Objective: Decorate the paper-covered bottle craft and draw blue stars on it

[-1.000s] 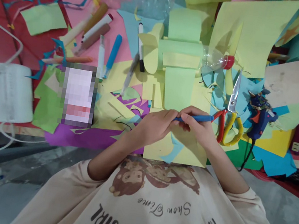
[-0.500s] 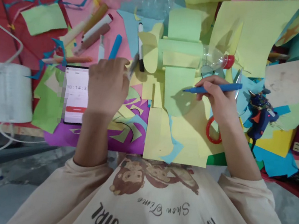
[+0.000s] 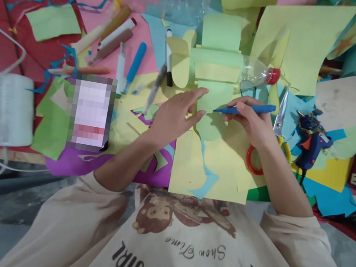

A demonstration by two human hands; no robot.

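Head view: I am gripping a blue marker (image 3: 246, 109) between the thumb and fingers of my right hand (image 3: 256, 127). Its tip is pointing left, at or just above the green paper strip (image 3: 212, 129); I cannot tell which. My left hand (image 3: 174, 117) is lying open, its fingertips touching the strip's left edge. The strip is running between both hands, away from me, to a plastic bottle (image 3: 256, 71). Scissors (image 3: 281, 112) are lying partly under my right wrist, with a hot-glue gun (image 3: 313, 140) near its right.

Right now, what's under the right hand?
Scissors: blades and red handle loop show; the pivot is covered by the right hand, which holds a blue pen.
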